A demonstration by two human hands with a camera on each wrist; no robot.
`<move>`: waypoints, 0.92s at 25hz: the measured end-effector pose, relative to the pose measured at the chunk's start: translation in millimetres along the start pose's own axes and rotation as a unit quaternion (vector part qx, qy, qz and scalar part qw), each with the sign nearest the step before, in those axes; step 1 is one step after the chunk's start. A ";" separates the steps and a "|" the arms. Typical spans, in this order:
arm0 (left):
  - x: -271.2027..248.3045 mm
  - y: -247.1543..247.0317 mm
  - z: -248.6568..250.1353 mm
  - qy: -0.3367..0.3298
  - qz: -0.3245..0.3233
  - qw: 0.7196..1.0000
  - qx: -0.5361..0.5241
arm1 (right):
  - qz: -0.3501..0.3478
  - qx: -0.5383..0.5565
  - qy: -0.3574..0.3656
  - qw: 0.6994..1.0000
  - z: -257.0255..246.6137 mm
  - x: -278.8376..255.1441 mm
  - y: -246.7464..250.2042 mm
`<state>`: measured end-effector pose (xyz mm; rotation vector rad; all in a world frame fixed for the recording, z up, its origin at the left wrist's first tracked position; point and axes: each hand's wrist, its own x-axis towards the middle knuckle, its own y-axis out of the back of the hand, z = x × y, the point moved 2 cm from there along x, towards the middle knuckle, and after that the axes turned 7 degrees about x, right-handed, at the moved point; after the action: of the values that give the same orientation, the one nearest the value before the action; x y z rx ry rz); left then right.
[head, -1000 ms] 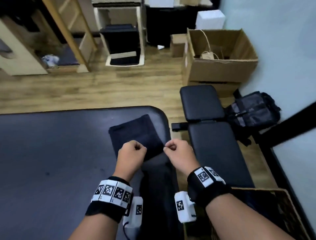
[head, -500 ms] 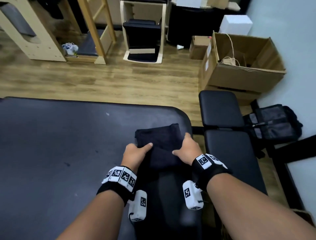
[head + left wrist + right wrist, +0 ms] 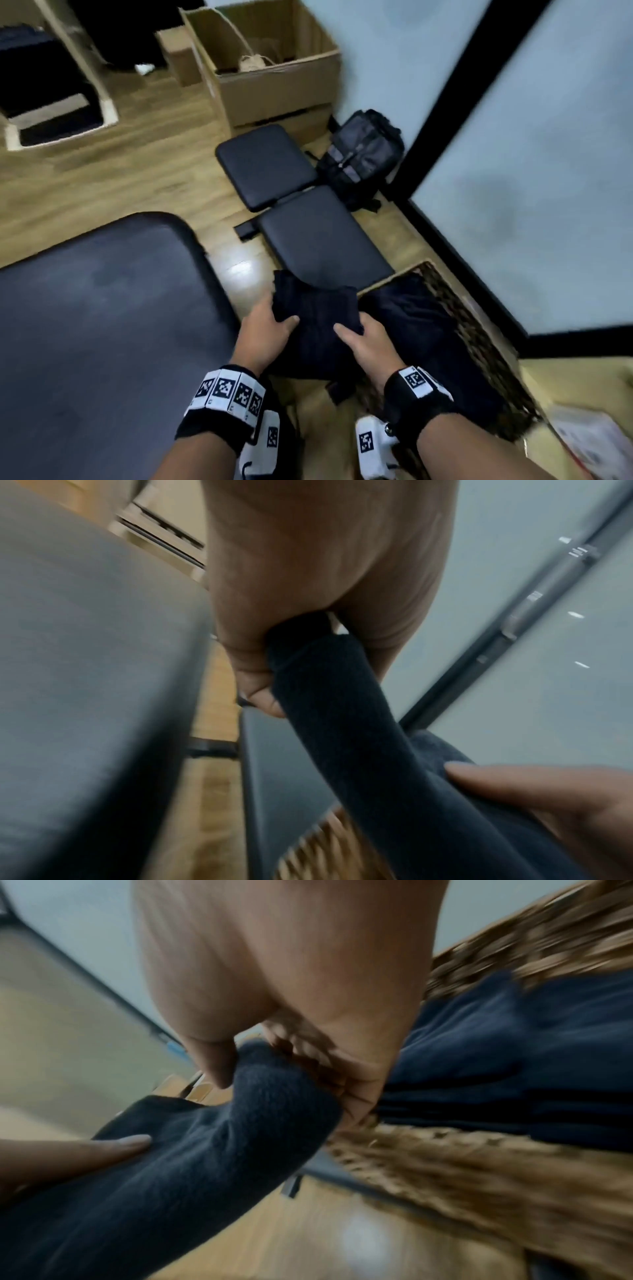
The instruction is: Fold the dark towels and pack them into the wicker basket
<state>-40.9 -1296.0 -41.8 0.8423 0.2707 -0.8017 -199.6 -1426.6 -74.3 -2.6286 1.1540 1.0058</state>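
Note:
A folded dark towel hangs in the air between the padded table and the wicker basket, held from both sides. My left hand grips its left edge, thumb on top and fingers underneath. My right hand grips the right edge the same way. The left wrist view shows the towel pinched in my left hand. The right wrist view shows the towel clamped in my right hand, just in front of the basket. Dark folded towels lie inside the basket.
The dark padded table fills the lower left. A black bench stands on the wood floor beyond the towel. A black bag and an open cardboard box sit against the wall, with a glass partition to the right of the basket.
Both hands have lifted the folded towel off the table and carried it right, over the floor beside the basket. My view has swung right, so the basket now shows.

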 end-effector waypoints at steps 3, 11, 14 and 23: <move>10.1 -79.2 50.5 -0.074 -0.091 0.992 0.052 | 0.109 0.046 -0.029 0.993 45.4 -15.8 83.4; 25.5 -299.3 124.3 -0.145 -0.325 0.908 0.221 | 0.362 0.011 -0.198 0.911 138.9 -53.2 210.8; 14.0 -335.8 127.2 -0.278 -0.279 0.853 0.344 | 0.343 -0.107 -0.191 0.913 145.7 -55.1 212.2; 17.0 -357.8 112.5 -0.359 -0.321 0.653 0.585 | 0.107 -0.100 -0.275 0.950 156.2 7.2 253.7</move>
<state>-298.8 -1532.9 -177.3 1.5553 -0.8441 -2.0031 -453.5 -1558.1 -158.3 -2.1403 1.2510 1.8323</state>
